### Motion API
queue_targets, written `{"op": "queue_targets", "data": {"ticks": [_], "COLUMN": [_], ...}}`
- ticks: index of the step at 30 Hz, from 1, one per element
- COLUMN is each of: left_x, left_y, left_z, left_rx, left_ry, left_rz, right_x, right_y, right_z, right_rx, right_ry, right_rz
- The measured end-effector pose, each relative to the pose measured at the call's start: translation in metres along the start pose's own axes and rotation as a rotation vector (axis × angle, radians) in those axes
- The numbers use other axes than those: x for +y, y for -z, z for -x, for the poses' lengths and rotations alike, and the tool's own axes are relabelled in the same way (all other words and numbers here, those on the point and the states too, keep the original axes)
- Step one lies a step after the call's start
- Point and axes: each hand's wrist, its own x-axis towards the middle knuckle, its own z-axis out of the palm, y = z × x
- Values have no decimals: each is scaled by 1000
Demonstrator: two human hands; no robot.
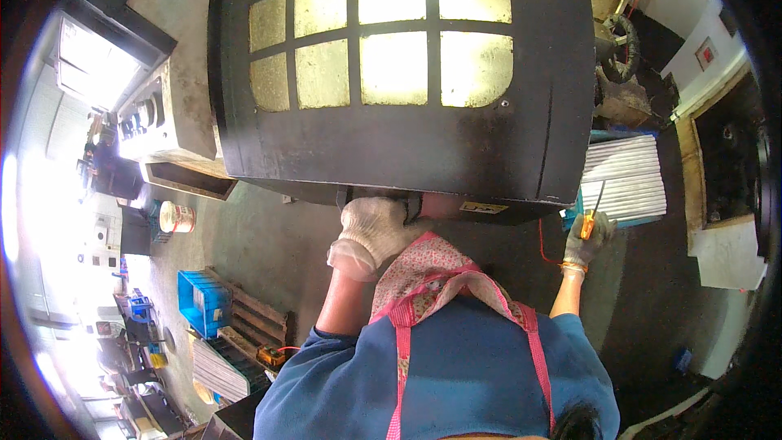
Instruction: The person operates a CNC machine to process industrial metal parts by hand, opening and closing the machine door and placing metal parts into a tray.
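Observation:
A big black machine door with a gridded, lit window fills the space in front of me. My left hand, in a whitish knitted glove, is closed on the door handle at the lower edge; its fingertips are partly hidden. Off to the right, my right hand in a greyish glove grips an orange air blow gun. Its thin dark nozzle points up and away from me, and a red hose curves beside the wrist. Close beyond that hand lies a stack of pale rods in a teal tray.
Left on the floor are a blue crate, a wooden pallet and a white bucket. Another orange tool lies near my left elbow. A beige control box stands left of the door; an open-fronted cabinet is far right.

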Motion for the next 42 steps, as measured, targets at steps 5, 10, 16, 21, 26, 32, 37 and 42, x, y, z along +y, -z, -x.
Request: {"op": "queue_targets", "data": {"ticks": [5,10,16,21,26,32,37,42], "left_x": [0,-2,-3,0,-2,-1,1,-2], "left_y": [2,-2,-5,-2,-6,-7,-3,-7], "left_z": [-1,-1,3,2,1,2,2,1], "left_rx": [-38,-59,103,-38,12,39,22,35], "left_ry": [0,-10,-112,-27,-26,-20,-17,-13], "left_rz": [7,-22,-81,-60,-48,-53,-53,-56], "right_x": [3,2,0,1,-1,-1,-1,-3], "right_y": [-7,-3,-4,-9,-4,-4,-4,-4], "right_z": [0,-1,-1,0,1,0,0,2], "right_rx": [161,88,176,205,101,104,81,64], "right_ry": [71,36,75,95,80,70,53,28], "right_rz": [-54,-101,-49,-91,-59,-26,-12,-59]}}
